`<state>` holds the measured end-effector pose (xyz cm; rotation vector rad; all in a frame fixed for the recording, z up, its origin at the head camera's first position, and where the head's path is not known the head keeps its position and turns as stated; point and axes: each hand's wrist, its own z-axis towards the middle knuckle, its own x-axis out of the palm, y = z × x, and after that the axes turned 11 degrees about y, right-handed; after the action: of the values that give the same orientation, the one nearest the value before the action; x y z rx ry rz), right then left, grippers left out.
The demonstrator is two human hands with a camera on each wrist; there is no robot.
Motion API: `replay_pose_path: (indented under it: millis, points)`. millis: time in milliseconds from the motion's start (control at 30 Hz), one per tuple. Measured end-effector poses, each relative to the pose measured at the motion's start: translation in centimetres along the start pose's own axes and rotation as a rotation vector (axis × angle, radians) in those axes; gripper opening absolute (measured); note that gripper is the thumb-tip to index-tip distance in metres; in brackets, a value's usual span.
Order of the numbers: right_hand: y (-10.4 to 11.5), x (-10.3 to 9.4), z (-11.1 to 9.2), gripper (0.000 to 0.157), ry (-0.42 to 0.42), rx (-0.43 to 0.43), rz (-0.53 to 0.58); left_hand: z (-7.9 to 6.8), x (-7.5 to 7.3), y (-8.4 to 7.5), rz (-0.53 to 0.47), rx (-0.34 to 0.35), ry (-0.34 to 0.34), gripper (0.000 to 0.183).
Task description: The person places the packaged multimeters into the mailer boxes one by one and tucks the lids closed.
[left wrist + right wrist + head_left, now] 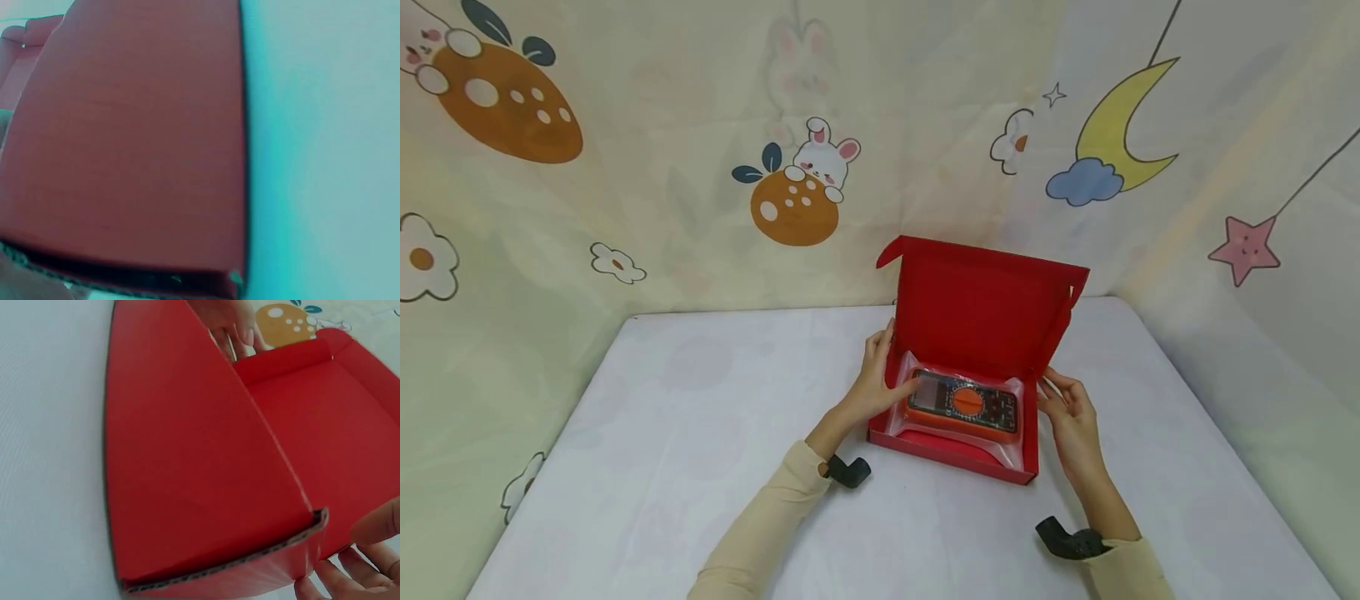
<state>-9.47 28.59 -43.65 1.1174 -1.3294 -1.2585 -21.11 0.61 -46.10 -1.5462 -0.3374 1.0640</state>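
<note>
A red cardboard box (951,462) stands on the table with its lid (985,308) raised. Inside lies an orange and black multimeter (967,404) in clear plastic wrap (1009,454). My left hand (872,379) grips the box's left side, its thumb reaching over the wall near the multimeter's screen and its other fingers outside. On the opposite side, my right hand (1075,417) touches the right wall near the lid's hinge with relaxed fingers. The right wrist view shows the box's front wall (187,450) and right-hand fingers (340,575) at its side. In the left wrist view, the front wall (137,144) fills much of the frame.
A white table surface (700,400) spreads around the box. Behind it hangs a patterned fabric backdrop (700,92) with cartoon prints, and similar fabric rises at both sides. A black wrist camera (848,472) sits on the left wrist, another camera (1067,540) on the right.
</note>
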Motion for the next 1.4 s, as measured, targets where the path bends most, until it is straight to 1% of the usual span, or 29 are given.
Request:
replay_pose_path:
  millis: [200,333,467,700,833,967,1000,1067,1100,1167,1200,1233,1300,1367,1400]
  points:
    - [-0.2,-0.3,-0.3,0.029,-0.030,0.012,-0.032,-1.0,-0.1,-0.1,0.039,0.034,0.021,0.103]
    - [-0.3,-0.6,-0.4,0.028,-0.012,0.039,-0.033,-1.5,-0.2,-0.1,0.058,0.033,0.045,0.101]
    - [-0.3,-0.7,-0.5,0.029,0.000,0.060,-0.015,-1.8,-0.2,-0.1,0.061,0.042,0.067,0.101]
    - [-0.5,-0.7,-0.7,0.026,0.008,0.054,0.045,-2.4,-0.3,0.5,0.055,0.084,0.102,0.100]
    - [-0.6,-0.7,-0.8,0.024,0.003,0.059,0.059,-2.7,-0.3,0.8,0.049,0.090,0.112,0.101]
    - [-0.8,-0.8,-0.8,0.022,-0.001,0.066,0.047,-2.7,-0.2,0.9,0.052,0.143,0.122,0.104]
    - [-0.8,-0.8,-0.8,0.021,0.000,0.067,0.045,-2.8,-0.3,0.3,0.047,0.148,0.129,0.104]
    - [-1.0,-0.8,-0.9,0.020,0.001,0.073,0.034,-2.8,-0.3,0.3,0.049,0.169,0.135,0.105]
    - [-1.0,-0.9,-0.9,0.020,0.002,0.072,0.034,-2.8,-0.3,0.3,0.051,0.167,0.138,0.105]
    - [-1.2,-1.0,-1.0,0.021,0.009,0.067,0.025,-3.0,-0.4,0.4,0.049,0.141,0.146,0.103]
    - [-1.2,-1.0,-1.0,0.021,0.013,0.063,0.016,-3.2,-0.5,0.4,0.040,0.119,0.149,0.103]
    - [-1.2,-1.1,-1.1,0.022,0.015,0.053,0.012,-3.2,-0.5,1.0,0.041,0.106,0.146,0.102]
    - [-1.0,-1.2,-1.3,0.024,0.004,0.015,0.005,-3.4,-0.9,0.9,0.033,0.069,0.128,0.100]
    - [-0.5,-1.1,-1.4,0.025,-0.036,-0.064,0.010,-3.5,-1.3,0.5,0.023,0.057,0.074,0.097]
    - [-0.2,-1.0,-1.5,0.027,-0.058,-0.123,0.020,-3.5,-1.6,0.1,0.012,0.069,0.035,0.095]
